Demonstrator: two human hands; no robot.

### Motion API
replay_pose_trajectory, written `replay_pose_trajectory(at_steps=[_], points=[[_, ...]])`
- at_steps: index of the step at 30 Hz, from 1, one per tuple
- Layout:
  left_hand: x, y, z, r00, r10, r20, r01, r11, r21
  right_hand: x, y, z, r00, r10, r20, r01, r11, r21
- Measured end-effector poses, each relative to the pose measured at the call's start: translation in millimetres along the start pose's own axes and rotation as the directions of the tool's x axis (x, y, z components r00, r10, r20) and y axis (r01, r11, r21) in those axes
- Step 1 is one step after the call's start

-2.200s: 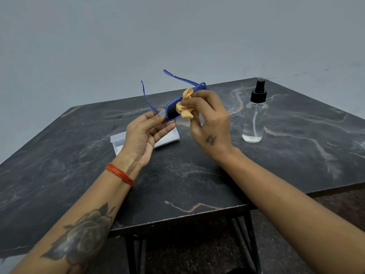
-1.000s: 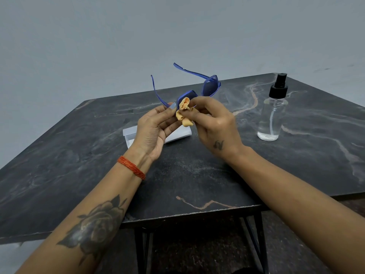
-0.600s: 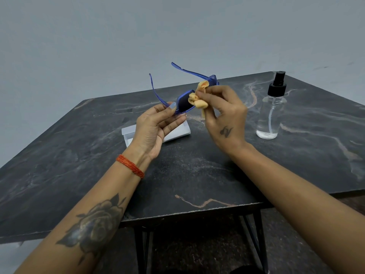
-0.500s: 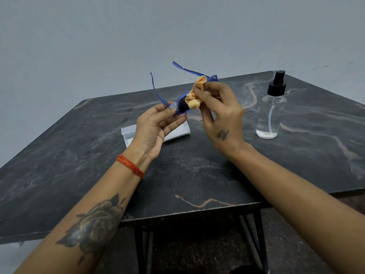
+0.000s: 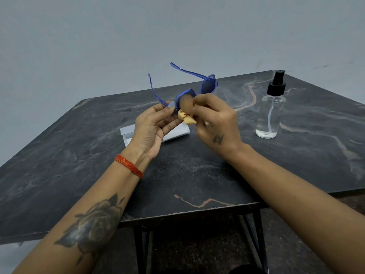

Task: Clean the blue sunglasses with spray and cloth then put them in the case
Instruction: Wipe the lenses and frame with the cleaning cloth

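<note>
The blue sunglasses [image 5: 208, 84] are held above the table with their arms unfolded and pointing away from me. My left hand [image 5: 152, 127] pinches the frame at its left corner. My right hand [image 5: 215, 123] is shut on a crumpled yellow cloth [image 5: 186, 118], and its thumb presses on the left lens; the right lens stands bare. A white case [image 5: 176, 132] lies on the table beneath my hands, partly hidden by them. The clear spray bottle [image 5: 271, 115] with a black pump top stands upright to the right.
The dark marble table [image 5: 187, 175] has its front edge close to me, with black metal legs [image 5: 254, 238] below. A plain grey wall stands behind.
My right hand has slid the cloth from the right lens back to the left lens, so the right lens now shows. The left hand's hold on the frame has stayed the same.
</note>
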State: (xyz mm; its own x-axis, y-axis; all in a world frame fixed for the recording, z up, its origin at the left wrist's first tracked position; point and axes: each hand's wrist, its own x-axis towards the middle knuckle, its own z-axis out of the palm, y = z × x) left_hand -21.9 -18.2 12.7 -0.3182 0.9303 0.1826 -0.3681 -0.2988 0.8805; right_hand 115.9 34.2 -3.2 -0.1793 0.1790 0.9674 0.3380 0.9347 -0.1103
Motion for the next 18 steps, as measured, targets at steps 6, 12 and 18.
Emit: replay_pose_trajectory(at_steps=[6, 12, 18], points=[[-1.2, 0.4, 0.3, 1.000, 0.003, 0.012, -0.002, 1.000, -0.020, 2.6, 2.1, -4.6, 0.971, 0.227, -0.069, -0.225, 0.974, 0.042], [-1.8, 0.6, -0.1, 1.000, 0.006, 0.010, -0.005, 1.000, -0.017, 1.9, -1.7, -3.7, 0.972, 0.233, -0.025, -0.233, 0.972, 0.020], [-2.0, 0.0, -1.3, 1.000, 0.020, 0.012, -0.020, 1.000, 0.016, -0.2, -5.5, -1.6, 0.996, 0.082, 0.036, -0.082, 0.996, 0.021]])
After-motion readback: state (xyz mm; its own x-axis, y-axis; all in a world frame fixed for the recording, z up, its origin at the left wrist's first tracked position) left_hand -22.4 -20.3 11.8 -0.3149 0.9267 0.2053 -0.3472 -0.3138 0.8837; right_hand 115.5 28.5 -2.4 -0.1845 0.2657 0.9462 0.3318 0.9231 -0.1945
